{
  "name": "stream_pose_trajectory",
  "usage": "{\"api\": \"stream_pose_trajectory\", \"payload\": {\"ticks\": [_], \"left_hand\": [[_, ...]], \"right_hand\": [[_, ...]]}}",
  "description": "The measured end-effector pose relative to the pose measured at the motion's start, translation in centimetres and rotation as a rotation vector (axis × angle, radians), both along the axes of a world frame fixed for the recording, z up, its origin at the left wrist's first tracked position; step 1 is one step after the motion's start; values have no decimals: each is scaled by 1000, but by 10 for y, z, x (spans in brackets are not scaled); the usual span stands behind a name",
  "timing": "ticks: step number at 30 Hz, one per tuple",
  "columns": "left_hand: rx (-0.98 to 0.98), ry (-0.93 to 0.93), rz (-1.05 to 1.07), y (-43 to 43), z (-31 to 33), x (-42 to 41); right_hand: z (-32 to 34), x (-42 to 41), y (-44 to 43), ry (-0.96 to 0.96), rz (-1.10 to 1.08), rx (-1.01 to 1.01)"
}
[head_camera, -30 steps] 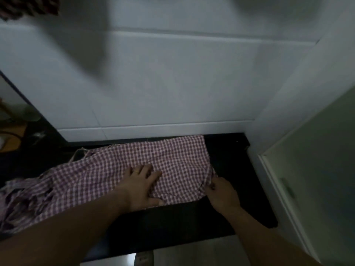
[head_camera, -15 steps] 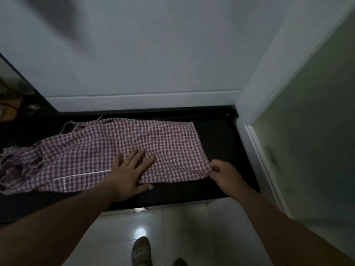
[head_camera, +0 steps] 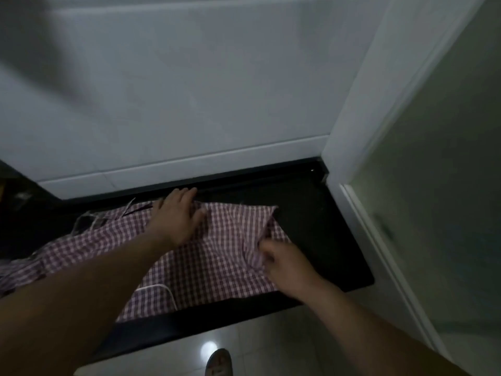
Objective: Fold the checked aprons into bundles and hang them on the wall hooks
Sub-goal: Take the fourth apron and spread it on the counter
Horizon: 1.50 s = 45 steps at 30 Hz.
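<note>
A red-and-white checked apron [head_camera: 206,264] lies spread on a black countertop [head_camera: 320,226]. My left hand [head_camera: 177,215] rests flat on the apron's far edge, fingers spread, close to the wall. My right hand [head_camera: 282,260] pinches the apron's right edge, which is lifted and folded over towards the left. White strap trim [head_camera: 157,290] shows near the front edge, and loose ties [head_camera: 89,221] trail at the back left. No wall hooks are in view.
A white tiled wall [head_camera: 189,90] rises behind the counter. A white door frame and pale door [head_camera: 433,185] stand at the right. Below the counter's front edge is glossy tiled floor with my sandalled foot [head_camera: 218,362].
My left hand slid from the apron's near middle to its far edge. My right hand lifted the right edge and folded it inward. The camera view shifted.
</note>
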<state>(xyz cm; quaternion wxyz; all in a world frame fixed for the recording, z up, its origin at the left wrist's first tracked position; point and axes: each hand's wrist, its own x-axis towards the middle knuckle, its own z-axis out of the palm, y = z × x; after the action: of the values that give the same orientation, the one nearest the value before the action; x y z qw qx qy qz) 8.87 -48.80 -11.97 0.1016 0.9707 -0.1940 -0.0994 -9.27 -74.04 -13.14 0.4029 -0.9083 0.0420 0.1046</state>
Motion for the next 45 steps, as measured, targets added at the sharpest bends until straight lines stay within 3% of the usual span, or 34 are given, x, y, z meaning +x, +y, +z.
{"api": "stream_pose_trajectory", "payload": {"ticks": [2,4,6,8,9,10,12,13,16,19,21,24,26,29,31,34,38,41,43,45], "left_hand": [[50,78,-10,-2,7,23],[160,169,-85,-6,11,36],[271,252,-168,-16,12,48],[269,422,-190,-27,15,56],[231,518,-198,-34,16,61],[194,598,-227,-40,19,63],[130,707,-311,-53,27,66],[94,746,-350,-59,31,67],[-49,839,-442,-72,43,65],[-179,973,-467,-68,54,66],[-149,1162,-368,-60,57,69],[10,1362,-108,-47,55,69],[83,1240,-95,-46,55,67],[242,994,-300,-49,55,63],[23,879,-272,-48,49,65],[-367,654,-191,-49,47,68],[-612,450,-175,-55,53,72],[-661,301,-157,-54,48,77],[-585,177,-136,-50,43,76],[-420,-79,-169,-43,34,68]], "right_hand": [[-13,-26,-3,-15,296,-278],[-14,-45,-8,35,305,-305],[4,-31,-1,78,74,-137],[17,2,3,227,-346,174],[15,19,0,243,-511,220],[14,33,-5,209,-581,131],[11,56,-15,217,-551,-60],[11,68,-21,260,-513,1],[23,97,-32,560,-263,514],[39,99,-47,843,-68,629],[45,94,-57,813,-55,630],[56,86,-66,579,-188,640],[61,82,-71,489,-298,693],[71,75,-71,503,-371,872],[65,73,-68,586,-519,984],[41,79,-61,682,-659,967],[48,84,-43,646,-548,1002],[59,88,-50,588,-414,992],[57,97,-62,406,-487,840],[52,103,-78,48,-740,286]]}}
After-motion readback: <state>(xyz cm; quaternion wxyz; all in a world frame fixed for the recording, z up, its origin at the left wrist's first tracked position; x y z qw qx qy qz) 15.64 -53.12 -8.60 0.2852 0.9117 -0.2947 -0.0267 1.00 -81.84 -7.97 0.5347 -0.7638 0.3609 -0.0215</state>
